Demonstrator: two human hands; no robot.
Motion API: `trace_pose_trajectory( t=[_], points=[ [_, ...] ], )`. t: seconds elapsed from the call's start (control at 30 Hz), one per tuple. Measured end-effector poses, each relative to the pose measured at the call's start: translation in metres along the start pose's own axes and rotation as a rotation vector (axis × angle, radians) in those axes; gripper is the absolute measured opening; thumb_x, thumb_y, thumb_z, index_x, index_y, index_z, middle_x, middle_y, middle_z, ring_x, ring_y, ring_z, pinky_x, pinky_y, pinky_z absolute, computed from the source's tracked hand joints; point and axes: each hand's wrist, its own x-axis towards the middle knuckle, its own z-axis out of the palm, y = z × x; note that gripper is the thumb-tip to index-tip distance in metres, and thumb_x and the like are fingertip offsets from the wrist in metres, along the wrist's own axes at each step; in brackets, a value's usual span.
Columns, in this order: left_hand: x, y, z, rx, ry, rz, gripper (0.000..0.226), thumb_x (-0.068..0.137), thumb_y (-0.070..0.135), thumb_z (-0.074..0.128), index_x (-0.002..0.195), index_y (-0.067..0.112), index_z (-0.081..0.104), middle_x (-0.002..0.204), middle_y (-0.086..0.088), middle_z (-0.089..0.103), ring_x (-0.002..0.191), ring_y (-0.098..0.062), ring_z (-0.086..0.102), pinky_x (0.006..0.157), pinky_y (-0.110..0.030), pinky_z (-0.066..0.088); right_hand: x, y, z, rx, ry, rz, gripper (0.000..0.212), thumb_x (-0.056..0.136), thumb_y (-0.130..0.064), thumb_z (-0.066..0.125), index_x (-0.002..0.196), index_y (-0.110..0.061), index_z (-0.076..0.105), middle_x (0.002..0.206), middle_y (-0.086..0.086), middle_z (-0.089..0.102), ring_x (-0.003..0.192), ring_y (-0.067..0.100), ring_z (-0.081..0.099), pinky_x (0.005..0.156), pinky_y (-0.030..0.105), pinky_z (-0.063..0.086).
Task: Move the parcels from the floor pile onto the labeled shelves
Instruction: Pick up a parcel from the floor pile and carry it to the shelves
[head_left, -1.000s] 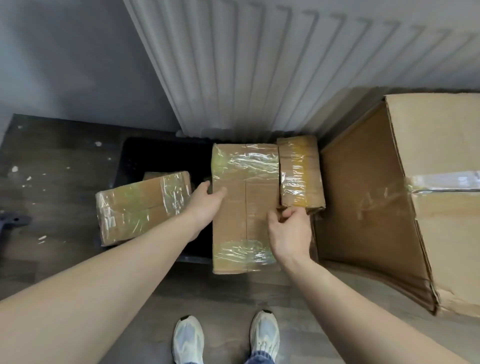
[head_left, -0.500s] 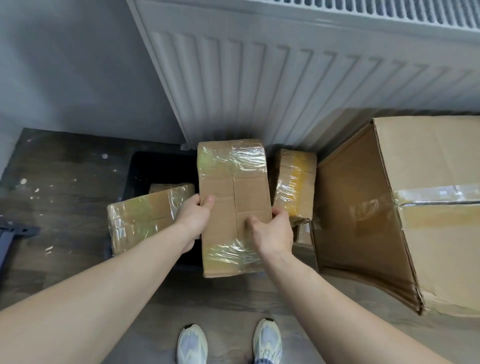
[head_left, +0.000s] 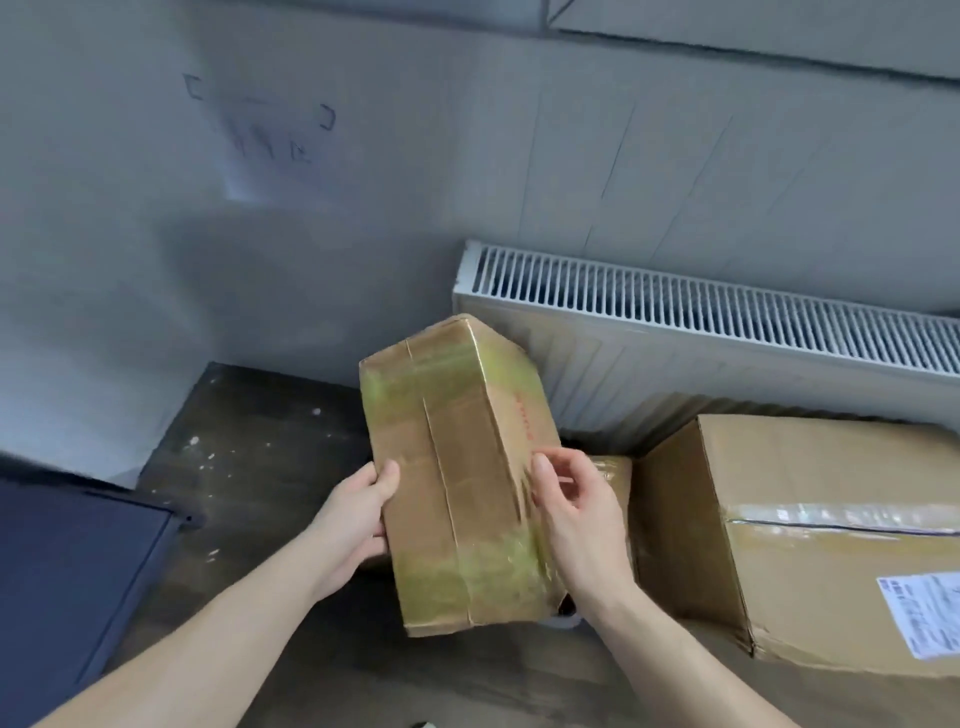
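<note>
Carrying step, parcel in hand. I hold one oblong brown cardboard parcel wrapped in yellowish clear tape (head_left: 457, 478) between both hands, lifted off the floor in front of the white ribbed radiator (head_left: 727, 332). My left hand (head_left: 353, 525) clamps its left long edge, thumb laid over the top face, fingers curled underneath out of sight. My right hand (head_left: 576, 514) takes the right side, thumb on the top face near the edge, fingers bent around the side panel. Both hands are closed on the parcel, nothing else in them.

The parcel sits tilted, far end raised toward the radiator's left corner, near end lower and closer to me. My hands grip about the middle of its length, so roughly half the box sticks out beyond them toward the radiator.

To do this well, I judge: keep pressure even from both sides, since the tape looks slick. Read the faint red marking on the right side panel before picking a shelf. No shelf is in view yet.

Right of the radiator's foot stands a large brown cardboard box with a white label (head_left: 831, 540). Another small taped parcel (head_left: 613, 473) lies below the radiator, partly hidden behind my right hand.
</note>
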Motion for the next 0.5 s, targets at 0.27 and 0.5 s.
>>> trace_pose_trajectory(
  t=[0.27,0.5],
  points=[
    [-0.134,0.077,-0.087,-0.302,-0.042,0.209,0.042,0.099,0.039,0.047,0.137,0.023,0.053,0.124,-0.004,0.07,0.114,-0.026,0.066,0.092,-0.049,0.052,-0.035,-0.121,-0.033,-0.021,-0.017,0.094,0.075,0.092,-0.049,0.068,0.154,-0.019,0.037,0.155,0.005,0.044,0.138,0.026,0.047,0.114,0.046,0.042],
    [-0.257,0.135,-0.151,-0.453,0.037,0.369,0.037,0.101,0.036,0.045,0.129,0.013,0.057,0.108,-0.008,0.075,0.1,-0.026,0.069,0.077,-0.043,0.052,-0.085,-0.245,-0.023,0.186,-0.216,0.041,0.073,0.086,-0.062,0.068,0.143,-0.019,0.054,0.143,0.002,0.06,0.127,0.022,0.058,0.115,0.047,0.042]
  ],
)
